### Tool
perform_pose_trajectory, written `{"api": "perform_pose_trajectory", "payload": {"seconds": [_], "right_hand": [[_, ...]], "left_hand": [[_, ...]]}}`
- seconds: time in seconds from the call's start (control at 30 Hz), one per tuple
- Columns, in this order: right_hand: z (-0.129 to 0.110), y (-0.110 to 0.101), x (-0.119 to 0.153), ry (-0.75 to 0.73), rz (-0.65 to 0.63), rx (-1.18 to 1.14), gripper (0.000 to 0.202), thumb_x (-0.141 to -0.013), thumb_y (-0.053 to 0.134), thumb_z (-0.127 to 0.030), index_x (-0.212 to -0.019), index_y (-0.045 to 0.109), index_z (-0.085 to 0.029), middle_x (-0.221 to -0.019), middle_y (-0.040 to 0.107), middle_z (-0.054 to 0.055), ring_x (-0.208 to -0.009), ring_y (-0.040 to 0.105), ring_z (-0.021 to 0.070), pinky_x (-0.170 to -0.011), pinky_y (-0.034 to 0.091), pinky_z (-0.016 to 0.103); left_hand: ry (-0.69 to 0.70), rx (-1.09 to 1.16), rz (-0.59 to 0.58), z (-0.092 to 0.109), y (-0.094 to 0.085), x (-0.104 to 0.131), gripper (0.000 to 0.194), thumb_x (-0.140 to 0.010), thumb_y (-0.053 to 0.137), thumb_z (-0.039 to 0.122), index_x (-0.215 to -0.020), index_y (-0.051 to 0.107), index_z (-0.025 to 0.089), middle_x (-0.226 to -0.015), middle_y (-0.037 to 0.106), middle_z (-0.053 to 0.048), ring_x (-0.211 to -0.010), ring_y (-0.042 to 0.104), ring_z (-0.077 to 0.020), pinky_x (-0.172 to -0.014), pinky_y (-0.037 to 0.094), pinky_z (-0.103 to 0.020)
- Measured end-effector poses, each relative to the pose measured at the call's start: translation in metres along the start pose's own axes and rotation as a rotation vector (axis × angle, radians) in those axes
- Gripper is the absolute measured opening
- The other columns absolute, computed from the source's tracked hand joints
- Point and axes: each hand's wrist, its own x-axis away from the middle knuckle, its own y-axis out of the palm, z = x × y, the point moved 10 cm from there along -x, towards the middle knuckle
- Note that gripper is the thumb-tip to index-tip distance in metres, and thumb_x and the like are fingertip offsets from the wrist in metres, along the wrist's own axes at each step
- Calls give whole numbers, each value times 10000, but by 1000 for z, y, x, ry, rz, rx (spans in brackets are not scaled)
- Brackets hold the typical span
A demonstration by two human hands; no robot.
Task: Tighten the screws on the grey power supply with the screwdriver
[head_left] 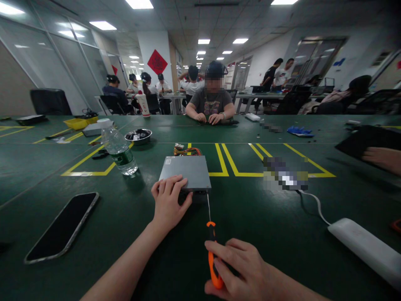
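A grey metal computer power supply (188,169) lies on the green table, its bundle of coloured cables (189,151) at the far side. My left hand (171,198) grips its near left part, fingers over the top and thumb at the near face. In my right hand (241,267) is a screwdriver (211,234) with an orange and black handle. Its thin shaft points away from me, and the tip meets the near right corner of the power supply. Whether the tip sits in a screw is too small to tell.
A plastic water bottle (117,148) and a phone (62,228) are on the left, with a metal bowl (138,136) behind. At right lies a white power bank (365,246) with a cable. Across the table sits a person (213,98); another person's hand (384,159) shows at the right edge.
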Motion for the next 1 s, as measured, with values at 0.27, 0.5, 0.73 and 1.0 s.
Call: {"api": "perform_pose_trajectory", "payload": {"seconds": [0.27, 0.5, 0.73, 1.0], "right_hand": [[2, 11, -6, 13, -135, -47, 310, -966, 349, -335, -1073, 547, -123, -974, 646, 148, -745, 642, 179, -635, 518, 304], [0, 0, -6, 10, -12, -68, 212, -964, 402, -273, -891, 526, -117, -935, 662, 142, -668, 633, 132, -619, 496, 265], [0, 11, -11, 5, -156, -70, 306, -988, 298, -311, -1075, 526, -126, -977, 653, 130, -803, 642, 169, -635, 507, 275], [1, 8, 2, 7, -51, -16, 217, -925, 503, -350, -867, 554, -147, -1012, 652, 154, -675, 638, 141, -642, 507, 273]], "left_hand": [[-10, 6, -9, 0, 0, 1, 270, -793, 558, 328, -1054, 557, 260, -1153, 590, -58, -1066, 492, -250, -923, 270, -454], [-1, 1, -7, 1, 0, 0, 268, -799, 551, 334, -1055, 554, 256, -1144, 592, -60, -1055, 497, -248, -909, 277, -448], [-5, -1, -15, -1, 1, 0, 274, -800, 552, 341, -1060, 557, 252, -1151, 589, -57, -1062, 491, -246, -914, 275, -442], [5, -1, 9, -1, 0, 1, 271, -789, 570, 334, -1047, 565, 253, -1131, 599, -53, -1057, 499, -240, -923, 274, -438]]}}
